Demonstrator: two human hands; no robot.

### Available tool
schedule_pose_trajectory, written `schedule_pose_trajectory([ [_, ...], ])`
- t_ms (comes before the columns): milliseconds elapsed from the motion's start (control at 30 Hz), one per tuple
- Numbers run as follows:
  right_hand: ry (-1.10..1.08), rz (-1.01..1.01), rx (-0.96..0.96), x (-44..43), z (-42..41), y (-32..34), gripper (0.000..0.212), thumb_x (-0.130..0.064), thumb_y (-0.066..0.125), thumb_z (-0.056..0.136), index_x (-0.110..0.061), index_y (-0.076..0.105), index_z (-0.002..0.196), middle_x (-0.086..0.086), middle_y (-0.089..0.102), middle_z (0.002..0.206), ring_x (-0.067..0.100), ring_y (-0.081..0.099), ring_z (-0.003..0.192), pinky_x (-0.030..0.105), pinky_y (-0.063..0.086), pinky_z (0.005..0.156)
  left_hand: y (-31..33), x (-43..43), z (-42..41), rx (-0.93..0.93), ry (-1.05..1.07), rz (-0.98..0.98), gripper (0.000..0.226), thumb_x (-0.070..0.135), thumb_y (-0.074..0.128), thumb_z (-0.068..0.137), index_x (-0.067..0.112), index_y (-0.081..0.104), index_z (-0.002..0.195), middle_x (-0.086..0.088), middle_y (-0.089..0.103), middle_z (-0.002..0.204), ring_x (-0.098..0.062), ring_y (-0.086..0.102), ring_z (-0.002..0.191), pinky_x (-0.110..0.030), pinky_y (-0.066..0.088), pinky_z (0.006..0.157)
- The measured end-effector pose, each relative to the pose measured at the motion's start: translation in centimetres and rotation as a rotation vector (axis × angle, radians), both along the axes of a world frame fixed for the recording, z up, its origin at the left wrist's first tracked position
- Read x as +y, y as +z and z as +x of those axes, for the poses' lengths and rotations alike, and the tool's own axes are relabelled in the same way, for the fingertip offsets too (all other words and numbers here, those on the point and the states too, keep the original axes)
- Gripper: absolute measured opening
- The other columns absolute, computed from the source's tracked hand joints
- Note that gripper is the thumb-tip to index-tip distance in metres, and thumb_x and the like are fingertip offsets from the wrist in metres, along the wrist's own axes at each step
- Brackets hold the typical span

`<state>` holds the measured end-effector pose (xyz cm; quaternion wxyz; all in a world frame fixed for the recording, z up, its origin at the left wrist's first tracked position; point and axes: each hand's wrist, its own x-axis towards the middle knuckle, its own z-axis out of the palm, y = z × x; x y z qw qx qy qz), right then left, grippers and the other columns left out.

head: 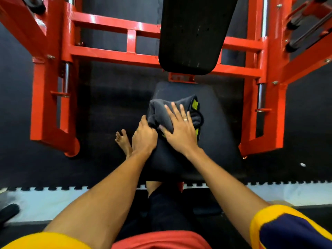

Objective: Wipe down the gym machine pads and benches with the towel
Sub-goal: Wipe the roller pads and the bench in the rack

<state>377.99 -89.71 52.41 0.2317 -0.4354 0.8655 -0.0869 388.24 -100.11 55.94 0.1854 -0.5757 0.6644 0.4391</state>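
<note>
Right fingers [177, 112] spread flat on towel [167, 114].

Views: one only, the head camera; nothing is shared with a second view.
Position: worn on the person's head, above the near end of the black padded seat [215, 123].
Direction: forward and steeply down, along both bare forearms towards the seat.
Nearness: close; yellow-trimmed sleeves fill the bottom corners.
Lens: wide-angle; the red-orange steel machine frame [111, 56] splays outward towards the top corners.
Upper edge: cuts the black padded backrest [194, 33].
Lower edge: red shirt front.
Floor: dark rubber mat [18, 90] at both sides, pale strip across the lower part.
</note>
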Motion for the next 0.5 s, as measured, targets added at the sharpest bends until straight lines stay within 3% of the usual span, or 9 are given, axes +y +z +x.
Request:
schedule_pose_trajectory([
  [100, 0.012, 0.031, -0.015, -0.6, -0.8, -0.7, 0.076, -0.056, 0.045, 0.098, -0.032, 0.019, 0.165, -0.006, 0.012, 0.173, 0.021, 0.003, 0.160, 0.043, 0.002, 0.129, 0.9, 0.0, -0.2, -0.027, -0.052, -0.032, 0.052, 0.024, 0.034, 0.109, 0.018, 0.025, 0.160, -0.012, 0.038, 0.161, -0.038, 0.034, 0.145, -0.038, 0.008, 0.098],
  [167, 0.041, 0.081, -0.022, -2.6, -2.4, -1.7, 0.078, -0.055, 0.040, 0.092, -0.033, 0.021, 0.164, -0.005, 0.012, 0.173, 0.022, 0.003, 0.160, 0.045, 0.004, 0.129, 1.1, -0.3, -0.4, -0.039, -0.088, -0.064, 0.049, 0.031, 0.028, 0.112, 0.016, 0.027, 0.159, -0.010, 0.041, 0.159, -0.037, 0.037, 0.144, -0.038, 0.007, 0.093],
  [233, 0.094, 0.110, -0.028, -4.4, -4.1, -2.7, 0.080, -0.053, 0.039, 0.089, -0.034, 0.021, 0.164, -0.006, 0.012, 0.173, 0.023, 0.002, 0.160, 0.046, 0.003, 0.129, 1.2, -0.3, -0.5, -0.051, -0.105, -0.065, 0.050, 0.035, 0.025, 0.112, 0.015, 0.028, 0.158, -0.009, 0.041, 0.159, -0.037, 0.037, 0.144, -0.038, 0.006, 0.094],
  [367, 0.158, 0.069, -0.007, -7.1, -7.0, -4.1, 0.077, -0.037, 0.059, 0.093, -0.035, 0.027, 0.163, -0.001, 0.015, 0.173, 0.027, 0.006, 0.160, 0.047, 0.005, 0.129, 1.0, -0.3, -0.6, -0.063, -0.118, -0.064, 0.053, 0.038, 0.024, 0.112, 0.013, 0.026, 0.159, -0.010, 0.039, 0.161, -0.043, 0.031, 0.145, -0.041, 0.002, 0.098],
  [500, 0.042, 0.052, -0.052, -11.4, -10.3, -5.3, 0.070, -0.038, 0.062, 0.093, -0.038, 0.037, 0.158, 0.007, 0.012, 0.170, 0.036, 0.011, 0.157, 0.049, 0.015, 0.128, 0.2, -0.2, -0.4, -0.041, -0.075, -0.028, 0.054, 0.039, 0.025, 0.112, 0.014, 0.025, 0.160, -0.011, 0.037, 0.161, -0.045, 0.026, 0.147, -0.043, 0.003, 0.103],
])
